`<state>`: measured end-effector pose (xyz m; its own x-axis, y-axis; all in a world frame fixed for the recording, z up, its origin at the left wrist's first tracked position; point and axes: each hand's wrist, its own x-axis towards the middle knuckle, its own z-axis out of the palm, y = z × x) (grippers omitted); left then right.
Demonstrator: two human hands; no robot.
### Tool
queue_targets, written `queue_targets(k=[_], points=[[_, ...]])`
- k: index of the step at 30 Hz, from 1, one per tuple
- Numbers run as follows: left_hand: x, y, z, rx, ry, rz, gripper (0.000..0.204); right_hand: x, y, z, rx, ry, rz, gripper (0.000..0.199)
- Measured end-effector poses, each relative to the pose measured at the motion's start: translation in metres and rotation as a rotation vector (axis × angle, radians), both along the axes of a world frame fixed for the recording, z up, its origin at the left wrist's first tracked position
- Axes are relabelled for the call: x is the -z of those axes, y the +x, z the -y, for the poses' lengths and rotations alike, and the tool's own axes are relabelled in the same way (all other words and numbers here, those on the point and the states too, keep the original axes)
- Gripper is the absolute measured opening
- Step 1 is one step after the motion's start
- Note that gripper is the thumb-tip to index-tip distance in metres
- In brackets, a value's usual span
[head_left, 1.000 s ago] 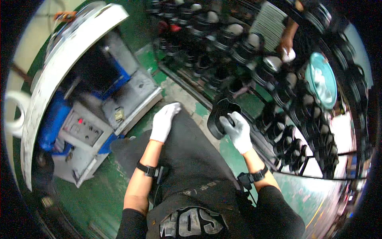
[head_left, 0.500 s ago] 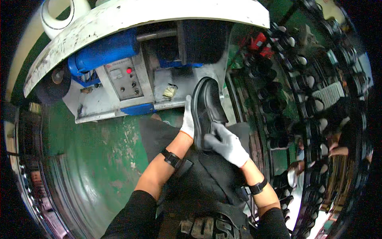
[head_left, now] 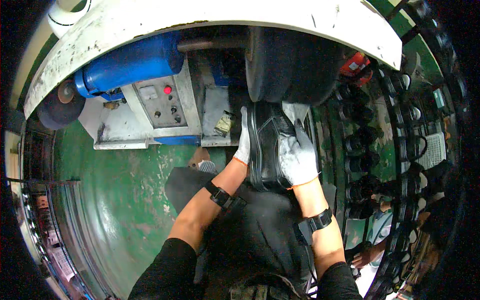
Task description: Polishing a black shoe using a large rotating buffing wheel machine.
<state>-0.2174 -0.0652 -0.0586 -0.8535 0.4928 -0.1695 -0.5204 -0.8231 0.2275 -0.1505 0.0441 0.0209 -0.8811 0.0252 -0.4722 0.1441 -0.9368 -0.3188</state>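
Observation:
A black leather shoe (head_left: 266, 145) is between my two white-gloved hands, its far end at the lower edge of a large dark buffing wheel (head_left: 295, 65). Whether the shoe touches the wheel, I cannot tell. My left hand (head_left: 243, 137) lies along the left side by the sole, its fingers pointing away from me. From the right, my right hand (head_left: 299, 159) grips the shoe across its upper, thumb and fingers partly hidden. The wheel looks smeared, as if spinning, beneath a white machine hood (head_left: 215, 12).
Left of the wheel are a blue motor (head_left: 132, 62) and a control panel (head_left: 162, 102) with a red button. A yellowish block (head_left: 225, 123) lies on the machine's tray. Racks of shoes (head_left: 407, 150) stand at right. Another person's hand (head_left: 366, 256) shows at lower right.
Both hands have carried the shoe forward, up to the wheel. My right hand has shifted from the near end to the shoe's right side. The machine appears closer.

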Motion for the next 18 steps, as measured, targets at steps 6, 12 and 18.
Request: queue_targets(k=[6,12,18], points=[[-0.024,-0.022,-0.003,0.041,-0.111,0.002,0.084,0.046,-0.036,-0.028,-0.314,-0.404,-0.338,0.03],[-0.053,-0.044,0.004,-0.017,-0.265,0.039,0.086,0.065,-0.067,-0.005,0.062,0.285,-0.246,0.024],[-0.043,-0.073,0.019,-0.126,-0.394,0.052,0.071,0.059,-0.076,-0.004,0.032,0.853,-0.319,0.022]])
